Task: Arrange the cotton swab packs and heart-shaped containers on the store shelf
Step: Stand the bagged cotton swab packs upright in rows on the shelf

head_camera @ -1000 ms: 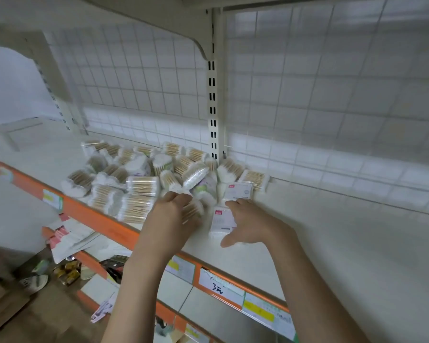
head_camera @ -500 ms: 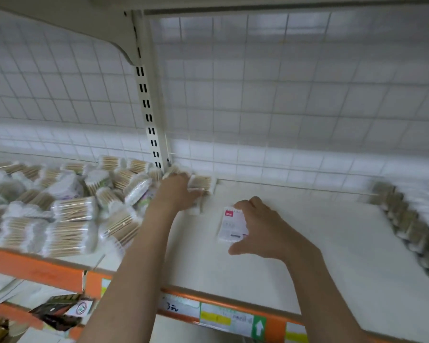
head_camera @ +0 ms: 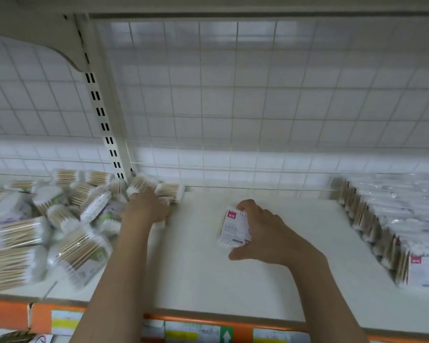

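A loose heap of cotton swab packs (head_camera: pixel 67 221) covers the left of the white shelf (head_camera: pixel 203 280). My left hand (head_camera: pixel 145 209) reaches into the heap's right edge with fingers curled over a pack near the back, its grip partly hidden. My right hand (head_camera: pixel 260 231) grips a flat white swab pack with a red label (head_camera: pixel 232 230), standing on edge at mid-shelf. A neat row of upright swab packs (head_camera: pixel 394 233) lines the right side. No heart-shaped containers are in view.
A white wire-grid back panel (head_camera: pixel 258 107) closes the rear. A slotted upright post (head_camera: pixel 102 115) rises behind the heap. The orange front rail with price tags (head_camera: pixel 196 330) marks the shelf edge. Bare shelf lies between the two hands and the right row.
The view has swung right, bringing the right row into sight. My right hand has moved the red-label pack rightward and stood it on edge. My left hand stays at the heap's back edge.
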Demonstrator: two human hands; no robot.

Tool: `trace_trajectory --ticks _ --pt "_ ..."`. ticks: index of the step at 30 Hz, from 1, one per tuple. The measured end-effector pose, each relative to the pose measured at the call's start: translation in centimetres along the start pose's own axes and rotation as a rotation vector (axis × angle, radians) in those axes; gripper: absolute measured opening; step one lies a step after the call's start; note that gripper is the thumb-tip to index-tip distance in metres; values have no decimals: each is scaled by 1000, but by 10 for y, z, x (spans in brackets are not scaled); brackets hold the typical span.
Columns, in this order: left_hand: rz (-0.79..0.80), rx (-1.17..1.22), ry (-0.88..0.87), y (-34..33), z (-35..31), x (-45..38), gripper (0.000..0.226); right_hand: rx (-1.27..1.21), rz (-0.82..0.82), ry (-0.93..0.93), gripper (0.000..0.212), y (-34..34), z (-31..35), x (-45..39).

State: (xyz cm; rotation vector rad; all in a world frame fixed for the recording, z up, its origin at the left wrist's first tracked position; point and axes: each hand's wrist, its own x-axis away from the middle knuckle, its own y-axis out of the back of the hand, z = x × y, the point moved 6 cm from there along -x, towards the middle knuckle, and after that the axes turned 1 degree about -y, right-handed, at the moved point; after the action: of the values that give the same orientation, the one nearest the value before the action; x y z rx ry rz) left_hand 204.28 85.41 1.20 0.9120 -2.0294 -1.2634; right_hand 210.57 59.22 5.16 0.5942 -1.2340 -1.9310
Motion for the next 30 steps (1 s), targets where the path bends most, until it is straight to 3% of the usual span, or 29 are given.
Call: trace_trajectory --ticks 3,8,10,14,17,24,27,30 --pt "-37 184 -10 12 -11 22 85 -51 -20 11 81 4 -10 0" --pt "-116 546 -164 17 -48 80 69 -139 -46 26 103 16 -28 8" --pt "-34 750 -246 10 -64 100 71 -138 -56 24 105 25 -33 15" --pt "158 1088 -289 -5 -97 120 32 -158 -136 8 80 47 -49 32" --pt "147 1122 -369 -8 -115 129 37 -183 -291 9 51 66 -69 46" --pt "214 1168 -441 -19 -146 152 66 -66 -359 -8 34 97 -105 79" --pt "222 1139 -449 -26 -162 161 59 -116 -336 -29 25 105 -117 94" --pt "220 1085 -478 -32 -176 169 38 -137 -339 -64 20 120 -126 112"
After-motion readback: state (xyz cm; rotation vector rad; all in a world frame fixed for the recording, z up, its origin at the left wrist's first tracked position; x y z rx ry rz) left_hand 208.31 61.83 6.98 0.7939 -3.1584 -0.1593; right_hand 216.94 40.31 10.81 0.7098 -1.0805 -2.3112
